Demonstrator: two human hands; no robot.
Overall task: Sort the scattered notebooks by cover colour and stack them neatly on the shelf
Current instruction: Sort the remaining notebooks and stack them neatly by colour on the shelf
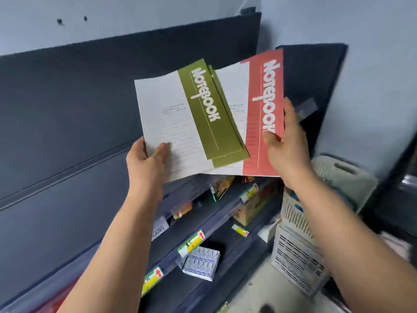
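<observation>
**A:** I'm facing dark blue-grey shelving (67, 109) set against a pale blue wall (135, 14).

**B:** And the notebooks?

**A:** Both lots are up in the air in front of the shelving, fanned apart. My left hand (146, 161) grips the near left corner of the green notebooks (180, 118), thumb on the white ruled part; my fingers underneath are hidden. My right hand (286, 143) grips the red notebook (264, 109) at its right edge, thumb pressed on the red band. The green ones overlap the red one's white half.

**B:** How many green?

**A:** At least two. Extra green edges peek out behind the top cover, but I can't count them.

**B:** Any writing?

**A:** "Notebook" in white letters runs along each coloured band. The small print on the white part is too blurred to read.

**B:** Below?

**A:** Yellow price tags (191, 242) with red arrows sit on the lower shelf edges, figures illegible. A blue-and-white pack (202, 262) lies near them, and the small boxes (248, 208) farther back are blurred. On the right, my forearm partly covers a pale plastic basket (300, 222).
</observation>
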